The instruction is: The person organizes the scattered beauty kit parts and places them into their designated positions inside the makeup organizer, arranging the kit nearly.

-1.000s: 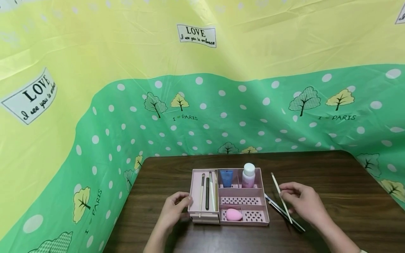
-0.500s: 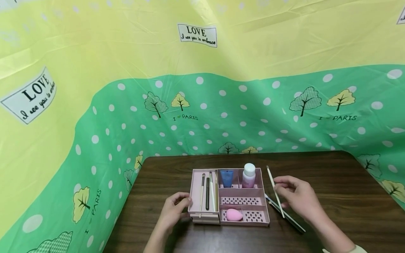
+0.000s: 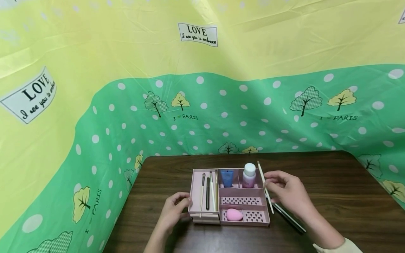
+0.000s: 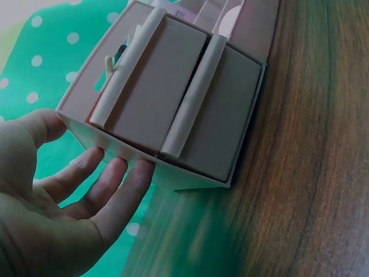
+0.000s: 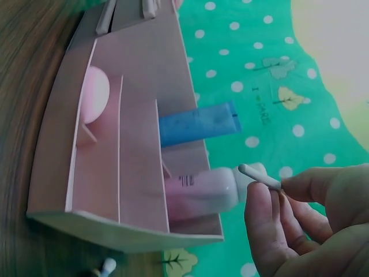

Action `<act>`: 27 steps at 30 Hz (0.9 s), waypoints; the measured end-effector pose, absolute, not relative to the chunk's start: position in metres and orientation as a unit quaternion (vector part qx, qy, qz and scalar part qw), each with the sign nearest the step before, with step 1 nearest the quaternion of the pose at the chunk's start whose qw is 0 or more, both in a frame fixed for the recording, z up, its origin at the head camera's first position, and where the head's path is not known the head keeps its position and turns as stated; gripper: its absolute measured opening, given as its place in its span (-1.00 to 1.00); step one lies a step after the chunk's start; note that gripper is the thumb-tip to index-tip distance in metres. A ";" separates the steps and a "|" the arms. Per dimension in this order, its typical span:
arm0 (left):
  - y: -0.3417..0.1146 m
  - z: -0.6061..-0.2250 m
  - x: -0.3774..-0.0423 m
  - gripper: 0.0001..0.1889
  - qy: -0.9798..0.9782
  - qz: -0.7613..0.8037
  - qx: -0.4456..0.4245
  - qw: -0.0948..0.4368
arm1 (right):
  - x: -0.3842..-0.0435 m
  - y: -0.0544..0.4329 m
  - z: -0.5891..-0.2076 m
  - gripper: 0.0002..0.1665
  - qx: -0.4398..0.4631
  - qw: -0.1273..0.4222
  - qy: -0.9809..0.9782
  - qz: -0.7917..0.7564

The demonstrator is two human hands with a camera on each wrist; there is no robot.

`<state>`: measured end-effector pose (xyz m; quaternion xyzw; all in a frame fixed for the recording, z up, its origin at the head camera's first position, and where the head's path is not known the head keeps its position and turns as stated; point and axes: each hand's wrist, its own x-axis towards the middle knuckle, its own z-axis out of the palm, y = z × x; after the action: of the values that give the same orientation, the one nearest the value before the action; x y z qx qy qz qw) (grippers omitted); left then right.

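My right hand [image 3: 289, 195] pinches a slim white makeup brush [image 3: 263, 182] between thumb and fingers. The brush slants beside the right wall of a pink cosmetics organizer [image 3: 243, 224], its bristle end up. In the right wrist view the handle end of this brush [image 5: 259, 175] points toward the bottle. My left hand [image 3: 172, 212] rests against the organizer's left side, fingertips on its wall and thumb at the top corner, as the left wrist view shows. Several brushes [image 3: 203, 193] lie in the organizer's upper left tray, one handle sticking out over the front.
The organizer holds a blue tube [image 3: 227, 179], a white-capped pink bottle [image 3: 249, 177] and a pink makeup sponge [image 3: 234, 214]. Two drawers [image 4: 155, 86] are at its front left. More brushes [image 3: 289, 218] lie on the dark wood table [image 3: 341, 175]. A patterned cloth [image 3: 240, 116] hangs behind.
My right hand has moved left and a little away from me with the brush, from over the brushes on the table to the organizer's right edge. My left hand has stayed put.
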<state>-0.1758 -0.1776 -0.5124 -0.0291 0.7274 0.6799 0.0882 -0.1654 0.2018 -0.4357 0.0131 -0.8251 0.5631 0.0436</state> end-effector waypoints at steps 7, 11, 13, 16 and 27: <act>-0.177 -0.513 -0.176 -0.65 0.730 0.677 -0.032 0.088 | -0.168 0.188 -0.434 -0.66 0.019 0.043 -0.825 0.564; -0.178 -0.513 -0.175 -0.65 0.732 0.675 -0.031 0.087 | -0.170 0.177 -0.435 -0.66 0.016 0.031 -0.814 0.580; -0.179 -0.513 -0.175 -0.64 0.732 0.675 -0.030 0.087 | -0.170 0.170 -0.436 -0.65 0.020 0.026 -0.806 0.591; -0.179 -0.512 -0.175 -0.64 0.732 0.675 -0.028 0.088 | -0.171 0.161 -0.436 -0.63 0.025 0.020 -0.794 0.607; -0.178 -0.512 -0.176 -0.64 0.732 0.675 -0.029 0.093 | -0.175 0.133 -0.438 -0.70 0.031 -0.010 -0.778 0.627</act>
<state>-0.1756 -0.1785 -0.5121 -0.0286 0.7316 0.6747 0.0933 -0.1753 0.1334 -0.4382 0.0307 -0.7781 0.6274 -0.0097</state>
